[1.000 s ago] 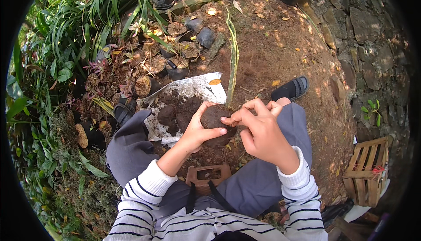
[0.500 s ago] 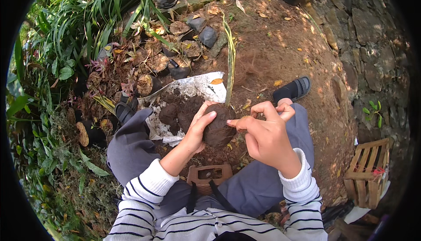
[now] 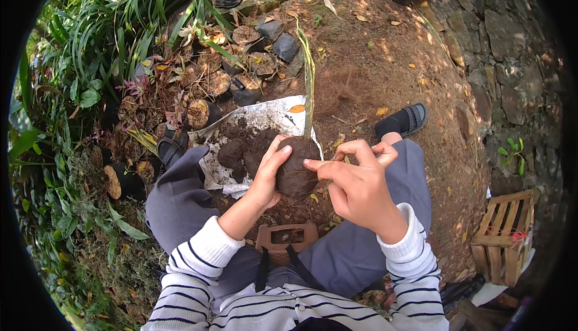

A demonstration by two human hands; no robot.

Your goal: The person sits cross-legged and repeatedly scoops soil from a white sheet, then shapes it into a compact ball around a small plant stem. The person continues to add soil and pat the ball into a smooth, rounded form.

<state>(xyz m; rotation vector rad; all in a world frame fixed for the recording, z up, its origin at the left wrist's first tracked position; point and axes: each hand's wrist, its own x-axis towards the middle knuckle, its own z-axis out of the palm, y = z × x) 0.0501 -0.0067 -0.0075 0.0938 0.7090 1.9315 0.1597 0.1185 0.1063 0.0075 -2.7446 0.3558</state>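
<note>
A round ball of dark brown soil [image 3: 296, 179] sits in front of me, with a tall, thin, yellow-edged green leaf [image 3: 309, 84] rising from its top. My left hand [image 3: 267, 179] grips the ball from the left, its thumb lying along the upper side. On the other side, one fingertip of my right hand [image 3: 365, 185] presses against the ball while the other fingers are curled in. Faint fine strands show on the ball's surface. Whatever the curled fingers may hold is too small to make out.
Beyond the ball, a dirty white sack [image 3: 274, 114] carries dark soil clumps [image 3: 232, 153]. Black plant bags [image 3: 286, 48] stand at the far left among leafy plants. A brown plastic stool [image 3: 288, 235] shows between my legs. At the right lies a wooden crate [image 3: 503, 235] beside a stone wall [image 3: 506, 60].
The soil ball and its leaf have shifted slightly left, and the leaf leans a little more to the left. Both hands have moved along with the ball, the right fingertip still against it.
</note>
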